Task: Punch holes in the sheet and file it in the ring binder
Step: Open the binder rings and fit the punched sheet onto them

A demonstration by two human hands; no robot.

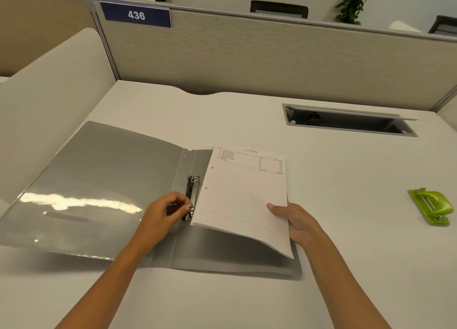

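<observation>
The step in hand looks to be threading the sheet (247, 200) onto the ring mechanism (191, 195) of the open grey ring binder (99, 180). To do it well, the left hand (165, 211), its curled fingers pinching the mechanism's near end, should hold the rings apart. The right hand (294, 221), gripping the sheet's right edge with thumb on top, should bring both punched holes (212, 167) level with the prongs. Whether the rings are parted cannot be told. The sheet is a white printed form, holed along its left edge, bowed above the binder's right cover just beside the rings. The green hole punch (431, 205) lies well apart
</observation>
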